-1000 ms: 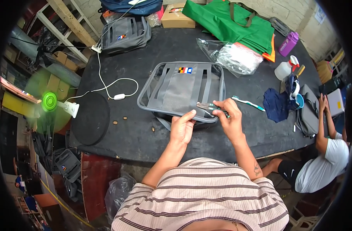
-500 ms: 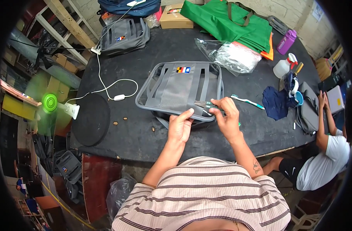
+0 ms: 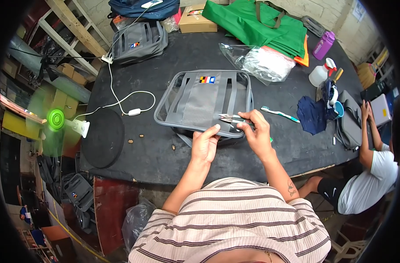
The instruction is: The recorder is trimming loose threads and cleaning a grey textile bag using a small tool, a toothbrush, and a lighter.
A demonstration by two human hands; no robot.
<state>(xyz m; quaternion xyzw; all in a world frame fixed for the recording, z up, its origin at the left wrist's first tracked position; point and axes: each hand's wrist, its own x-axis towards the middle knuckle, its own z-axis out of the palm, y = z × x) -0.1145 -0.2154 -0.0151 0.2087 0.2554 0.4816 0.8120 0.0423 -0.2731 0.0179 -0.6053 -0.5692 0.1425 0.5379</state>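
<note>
A grey bag [image 3: 199, 103] with clear panels, grey straps and a small coloured patch lies in front of me on the black table. My left hand [image 3: 204, 144] grips its near edge, thumb on top and the other fingers underneath. Over the bag's near right corner my right hand [image 3: 256, 131] holds small thread snips [image 3: 230, 118], their pointed metal blades parted and directed left across the grey fabric. The underside of the bag, where my left fingers go, is hidden.
Right of the bag lie a toothbrush [image 3: 279, 114], a navy cloth [image 3: 312, 116] and a spray bottle [image 3: 321, 73]. Beyond are a plastic-wrapped pack [image 3: 270, 63] and green bags [image 3: 261, 28]. A white cord [image 3: 116, 94] crosses the left side near a spinning fan [image 3: 56, 119]. Another person [image 3: 371, 171] sits at right.
The snips' blades have spread apart and now show more clearly over the bag. My left hand keeps its hold on the bag's edge.
</note>
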